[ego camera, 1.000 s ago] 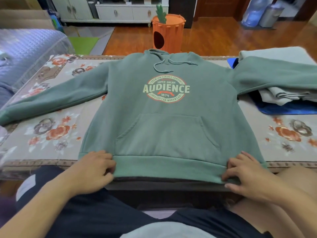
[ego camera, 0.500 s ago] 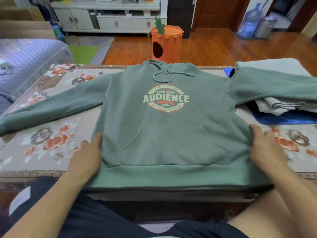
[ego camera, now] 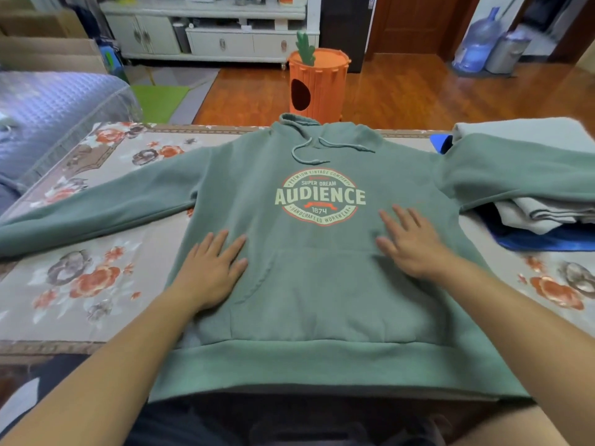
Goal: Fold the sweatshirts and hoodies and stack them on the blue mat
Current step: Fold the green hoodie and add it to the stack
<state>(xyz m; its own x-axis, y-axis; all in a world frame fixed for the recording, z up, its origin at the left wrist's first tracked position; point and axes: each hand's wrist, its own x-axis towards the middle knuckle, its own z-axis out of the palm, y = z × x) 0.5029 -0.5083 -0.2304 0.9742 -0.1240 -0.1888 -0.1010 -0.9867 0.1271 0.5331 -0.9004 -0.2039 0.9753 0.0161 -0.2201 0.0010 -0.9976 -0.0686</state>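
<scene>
Both hands, left (ego camera: 211, 272) and right (ego camera: 410, 243), are laid flat with spread fingers on the hoodie (ego camera: 322, 284), which is spread face up on the surface (ego camera: 80, 317). It looks soft and thick; the sleeves are best gripped first. At far right, the mat (ego camera: 547, 241) holds folded clothes.

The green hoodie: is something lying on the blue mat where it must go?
Yes. Folded grey garments already lie on the blue mat, and the green hoodie drapes its own sleeve over them.
</scene>
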